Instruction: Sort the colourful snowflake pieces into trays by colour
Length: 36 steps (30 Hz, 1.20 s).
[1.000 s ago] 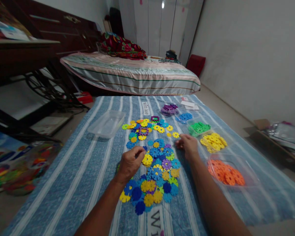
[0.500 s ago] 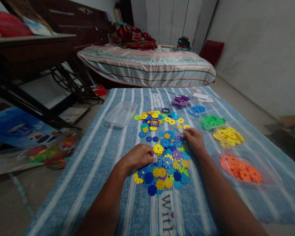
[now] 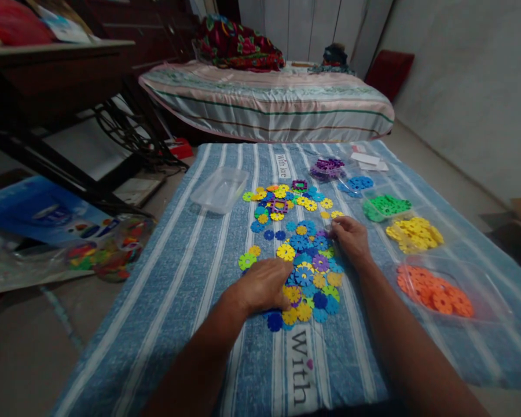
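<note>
My left hand point(image 3: 265, 285) lies palm down on the left side of a loose pile of flower-shaped plastic discs point(image 3: 304, 275), its thumb apart from the fingers. Discs under the palm are hidden. At the pile's right edge is my right hand point(image 3: 351, 238), thumb and fingertips pinched together beside a purple disc; what they hold, if anything, is too small to make out. A lime green disc point(image 3: 246, 261) and a small orange-yellow disc point(image 3: 254, 250) lie just beyond my left hand. Farther back, a second scatter of discs point(image 3: 309, 204) includes square purple frames point(image 3: 280, 206).
An empty clear plastic box point(image 3: 220, 188) stands at the back left. Along the right are sorted purple point(image 3: 327, 168), blue point(image 3: 360, 183), green point(image 3: 387, 206), yellow point(image 3: 414, 233) and orange discs point(image 3: 434, 289), some in clear boxes. A bed point(image 3: 264, 104) stands beyond the cloth-covered table point(image 3: 178, 260).
My left hand has moved nearer over the pile and its fingers have spread. The lime green and orange-yellow discs now show beyond it. My right hand stays pinched at the pile's right edge.
</note>
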Each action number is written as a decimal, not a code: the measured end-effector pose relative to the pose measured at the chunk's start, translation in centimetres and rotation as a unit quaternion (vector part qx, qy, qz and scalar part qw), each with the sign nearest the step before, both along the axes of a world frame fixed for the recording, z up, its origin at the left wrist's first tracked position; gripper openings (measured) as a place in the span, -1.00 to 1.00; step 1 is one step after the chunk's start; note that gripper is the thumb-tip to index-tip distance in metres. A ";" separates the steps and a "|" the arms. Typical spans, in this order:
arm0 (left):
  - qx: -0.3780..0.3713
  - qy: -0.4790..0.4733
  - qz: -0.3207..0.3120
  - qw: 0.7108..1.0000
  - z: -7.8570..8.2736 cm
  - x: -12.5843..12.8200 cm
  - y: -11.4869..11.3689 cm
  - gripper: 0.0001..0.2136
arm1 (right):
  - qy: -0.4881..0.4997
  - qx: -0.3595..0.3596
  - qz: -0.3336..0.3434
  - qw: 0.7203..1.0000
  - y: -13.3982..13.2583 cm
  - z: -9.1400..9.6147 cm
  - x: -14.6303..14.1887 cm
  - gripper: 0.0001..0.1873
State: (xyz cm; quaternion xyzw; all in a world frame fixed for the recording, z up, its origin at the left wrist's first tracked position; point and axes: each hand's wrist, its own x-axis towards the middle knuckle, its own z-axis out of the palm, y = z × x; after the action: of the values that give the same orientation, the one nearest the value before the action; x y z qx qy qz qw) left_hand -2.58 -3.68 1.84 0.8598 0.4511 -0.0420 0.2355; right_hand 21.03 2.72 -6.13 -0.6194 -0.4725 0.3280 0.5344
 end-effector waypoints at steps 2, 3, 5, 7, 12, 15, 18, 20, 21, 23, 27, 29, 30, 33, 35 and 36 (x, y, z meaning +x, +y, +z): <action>0.003 0.005 -0.011 1.000 -0.2 0.5 -0.4 -0.71 | -0.001 0.003 -0.003 1.000 0.0 0.1 -0.1 -0.69; 0.000 0.008 -0.011 1.000 -0.3 0.6 -0.5 -0.74 | -0.003 0.004 -0.003 1.000 0.0 0.1 -0.1 -0.69; -0.008 0.007 -0.008 1.000 -0.6 0.6 -0.4 -0.80 | -0.007 0.006 -0.001 1.000 0.0 0.0 0.0 -0.69; -0.009 -0.003 -0.003 1.000 -0.8 0.2 0.0 -0.84 | -0.011 0.007 0.000 1.000 0.1 -0.1 0.0 -0.68; 0.004 -0.095 0.048 0.994 -1.3 -1.6 1.9 -0.97 | -0.016 0.012 0.000 1.000 0.2 -0.3 0.0 -0.69; -0.015 -0.157 0.076 0.985 -1.6 -2.7 2.9 -0.98 | -0.013 0.013 0.006 1.000 0.3 -0.7 0.2 -0.69; -0.028 -0.203 0.113 0.972 -1.9 -3.4 3.5 -0.95 | -0.013 0.007 0.011 1.000 0.4 -1.1 0.3 -0.68; -0.040 -0.234 0.150 0.960 -2.0 -3.6 3.7 -0.91 | -0.019 0.006 0.012 1.000 0.3 -1.2 0.3 -0.67; -0.052 -0.253 0.168 0.951 -2.1 -3.6 3.7 -0.88 | -0.031 0.011 0.009 0.999 0.2 -1.2 0.3 -0.68; -0.082 -0.296 0.198 0.931 -2.2 -3.4 3.8 -0.86 | -0.088 0.034 -0.003 0.996 -0.1 -0.8 -0.1 -0.71; -0.118 -0.372 0.235 0.890 -2.3 -3.0 3.7 -0.82 | -0.228 0.141 0.057 0.962 -1.3 0.7 -1.6 -0.75; -0.130 -0.398 0.249 0.873 -2.1 -2.7 3.7 -0.78 | -0.251 0.181 0.138 0.941 -1.9 1.5 -2.5 -0.75; -0.134 -0.406 0.256 0.867 -2.0 -2.6 3.7 -0.77 | -0.254 0.192 0.178 0.931 -2.2 1.8 -2.9 -0.75; -0.138 -0.419 0.265 0.857 -1.7 -2.1 3.5 -0.75 | -0.244 0.203 0.270 0.909 -2.8 2.6 -4.0 -0.76; -0.147 -0.435 0.263 0.848 -1.7 -1.8 3.4 -0.73 | -0.218 0.194 0.301 0.908 -3.1 3.0 -4.6 -0.77; -0.155 -0.444 0.260 0.843 -1.7 -1.6 3.4 -0.72 | -0.199 0.181 0.309 0.912 -3.2 3.1 -4.9 -0.77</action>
State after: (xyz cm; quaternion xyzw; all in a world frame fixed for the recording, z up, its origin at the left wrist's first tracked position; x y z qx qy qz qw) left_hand -4.19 -0.31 0.14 0.5899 0.4927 0.3380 0.5432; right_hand 16.17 -0.52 -3.03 -0.3875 -0.7879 0.2560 0.4044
